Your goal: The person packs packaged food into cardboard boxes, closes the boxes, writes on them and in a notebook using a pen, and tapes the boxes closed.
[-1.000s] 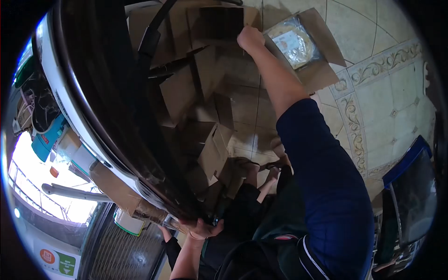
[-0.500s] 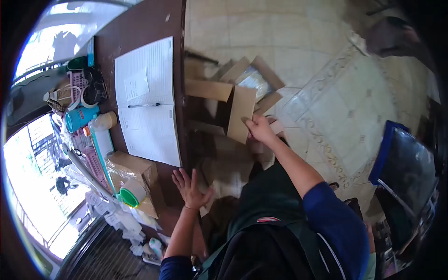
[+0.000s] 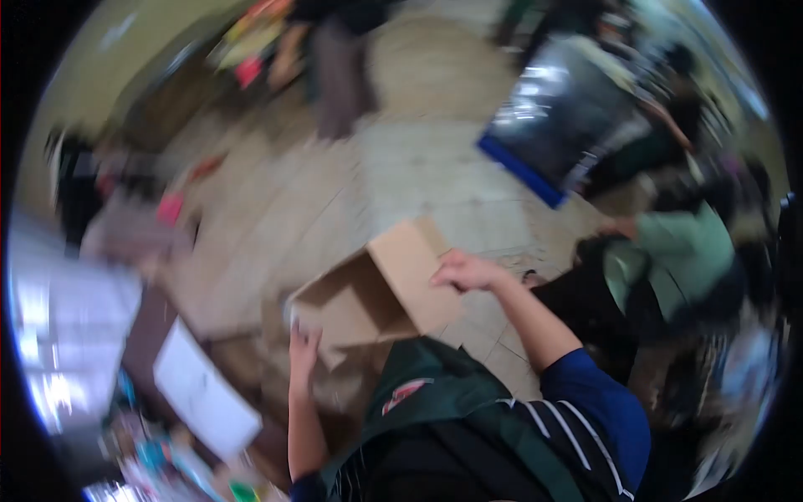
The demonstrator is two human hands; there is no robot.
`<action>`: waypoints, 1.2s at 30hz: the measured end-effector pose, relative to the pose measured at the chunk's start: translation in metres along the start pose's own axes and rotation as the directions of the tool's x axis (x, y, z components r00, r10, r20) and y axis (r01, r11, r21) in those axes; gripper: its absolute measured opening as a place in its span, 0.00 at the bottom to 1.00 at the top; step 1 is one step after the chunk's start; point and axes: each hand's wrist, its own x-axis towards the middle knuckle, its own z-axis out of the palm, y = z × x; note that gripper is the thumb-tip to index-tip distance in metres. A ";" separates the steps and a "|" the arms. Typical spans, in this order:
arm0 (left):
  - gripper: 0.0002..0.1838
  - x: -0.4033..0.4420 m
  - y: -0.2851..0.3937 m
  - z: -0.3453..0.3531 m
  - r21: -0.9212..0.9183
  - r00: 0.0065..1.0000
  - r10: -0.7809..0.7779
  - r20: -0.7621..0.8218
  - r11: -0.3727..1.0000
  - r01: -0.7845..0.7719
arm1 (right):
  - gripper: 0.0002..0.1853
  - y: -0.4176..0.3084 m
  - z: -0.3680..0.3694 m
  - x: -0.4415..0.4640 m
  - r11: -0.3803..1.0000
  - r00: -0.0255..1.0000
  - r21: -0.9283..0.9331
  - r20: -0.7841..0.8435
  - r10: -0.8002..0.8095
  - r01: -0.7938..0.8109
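Note:
An open cardboard box is held up in front of my body, tilted so that its bare cardboard inside shows. My right hand grips the box's right flap, fingers closed over the edge. At the box's left side, my left hand holds its edge with the thumb showing; blur softens its fingers. The table with the open notebook lies to the lower left, apart from both hands.
A blue-edged, dark glossy panel stands at the upper right. Near it, a person in a light green top sits at the right. Another person stands at the far side. Tiled floor lies between.
My view has swung to the right, away from the table. The box has come up from beside the table, and my left hand has moved from the table edge onto it.

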 end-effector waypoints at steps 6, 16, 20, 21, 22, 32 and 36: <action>0.20 0.038 0.053 0.085 0.478 0.979 -0.032 0.201 0.875 -0.069 | 0.13 0.063 -0.045 -0.074 0.954 0.896 -0.275 -0.383 -0.226 0.123; 0.15 0.038 0.135 0.271 0.501 0.629 -0.132 0.766 0.736 -0.456 | 0.36 0.108 -0.063 -0.099 0.424 0.460 -0.818 -0.571 -0.680 -0.389; 0.13 0.030 0.145 0.315 0.476 0.517 -0.226 0.826 0.772 -0.423 | 0.23 0.157 -0.077 -0.085 0.795 0.487 -0.569 -0.766 -0.419 -0.211; 0.13 0.031 0.139 0.320 0.461 0.502 -0.222 0.836 0.781 -0.422 | 0.27 0.160 -0.080 -0.091 0.797 0.466 -0.569 -0.771 -0.434 -0.200; 0.13 0.033 0.135 0.324 0.439 0.487 -0.199 0.850 0.778 -0.449 | 0.27 0.164 -0.084 -0.100 0.793 0.462 -0.569 -0.775 -0.431 -0.216; 0.15 0.047 0.195 0.347 0.313 0.630 -0.046 0.776 0.895 -0.319 | 0.35 0.196 -0.163 -0.090 0.819 0.383 -0.555 -0.794 -0.471 -0.143; 0.44 0.082 0.222 0.314 -0.145 0.488 0.147 0.860 0.989 -0.042 | 0.26 0.116 -0.205 -0.076 0.776 0.439 -0.630 -0.705 -0.557 -0.028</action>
